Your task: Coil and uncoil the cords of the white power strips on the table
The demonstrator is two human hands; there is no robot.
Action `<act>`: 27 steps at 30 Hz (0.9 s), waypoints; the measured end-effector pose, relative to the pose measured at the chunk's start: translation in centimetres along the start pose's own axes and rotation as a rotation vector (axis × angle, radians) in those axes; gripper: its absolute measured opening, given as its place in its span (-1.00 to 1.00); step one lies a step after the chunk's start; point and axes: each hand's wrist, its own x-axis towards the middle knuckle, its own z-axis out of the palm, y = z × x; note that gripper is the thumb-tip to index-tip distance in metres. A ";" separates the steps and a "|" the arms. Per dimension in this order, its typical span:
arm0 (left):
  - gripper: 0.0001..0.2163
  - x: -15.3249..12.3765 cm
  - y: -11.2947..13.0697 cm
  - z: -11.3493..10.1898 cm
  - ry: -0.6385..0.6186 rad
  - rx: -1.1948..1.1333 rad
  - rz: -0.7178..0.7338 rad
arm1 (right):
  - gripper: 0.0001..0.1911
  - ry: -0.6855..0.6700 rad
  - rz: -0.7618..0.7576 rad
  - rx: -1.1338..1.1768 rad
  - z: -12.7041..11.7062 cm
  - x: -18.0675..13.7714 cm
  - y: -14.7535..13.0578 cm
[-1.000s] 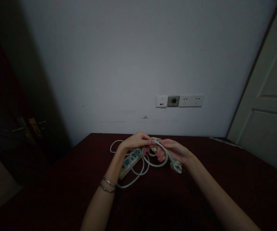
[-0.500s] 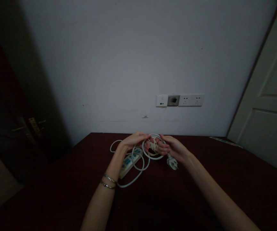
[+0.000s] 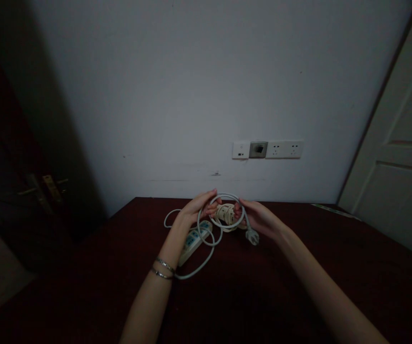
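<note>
Both of my hands hold the white cable (image 3: 206,236) of a power strip above a dark red table (image 3: 299,286). My left hand (image 3: 198,208) is curled round one side of a raised loop of the cable. My right hand (image 3: 258,217) grips the other side, with the white plug (image 3: 252,236) hanging just below it. Between the hands, a coiled bundle of the cable (image 3: 225,214) shows. The power strip (image 3: 191,242), white with blue sockets, lies flat on the table under my left wrist. Two thin bracelets (image 3: 163,268) circle my left forearm.
A grey wall stands behind the table with a row of wall sockets (image 3: 266,149). A dark door with a brass handle (image 3: 44,186) is at the left. A white door (image 3: 399,157) stands at the right.
The cable loop has been lifted higher and opened wider between my hands. The plug has moved up and slightly left. My hands have drawn a little apart.
</note>
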 end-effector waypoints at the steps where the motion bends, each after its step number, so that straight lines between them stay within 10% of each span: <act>1: -0.72 -0.2 0.1 0.0 -0.003 0.021 0.016 | -0.70 0.008 -0.013 -0.036 0.0 0.0 0.0; 9: -0.69 -1.2 0.6 0.6 0.030 0.518 0.105 | -0.68 -0.048 -0.010 -0.172 0.2 -0.4 -0.3; 15: -0.80 -1.2 0.8 2.3 0.134 1.078 0.446 | -0.66 -0.025 0.055 -0.333 0.6 -0.9 -0.6; 27: -0.72 -1.7 1.3 1.6 0.035 0.856 0.233 | -0.64 0.010 0.004 -0.269 0.2 -0.8 -0.7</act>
